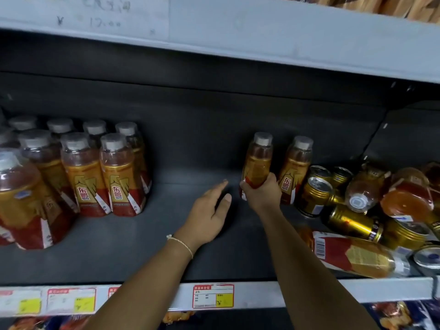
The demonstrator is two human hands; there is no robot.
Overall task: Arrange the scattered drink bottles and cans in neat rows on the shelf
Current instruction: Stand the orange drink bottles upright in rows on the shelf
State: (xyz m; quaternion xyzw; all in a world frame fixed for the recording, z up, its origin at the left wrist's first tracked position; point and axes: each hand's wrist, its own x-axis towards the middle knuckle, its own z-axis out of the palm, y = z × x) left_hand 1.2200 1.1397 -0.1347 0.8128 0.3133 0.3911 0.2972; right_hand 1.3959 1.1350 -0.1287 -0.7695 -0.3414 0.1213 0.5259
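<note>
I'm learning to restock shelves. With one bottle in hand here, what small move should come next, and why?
Probably carry the held bottle left across the bare shelf floor and stand it beside the neat bottle rows. The right hand already grips it upright, the left hand is open, and the pile of bottles and cans remains unsorted.

A red-and-yellow price tag (213, 295) sits on the shelf's front rail at six o'clock, with two more price tags (71, 301) toward eight o'clock. Handwritten figures (104, 21) mark the upper rail at eleven o'clock. Orange packets (390, 5) lie above at one o'clock.
</note>
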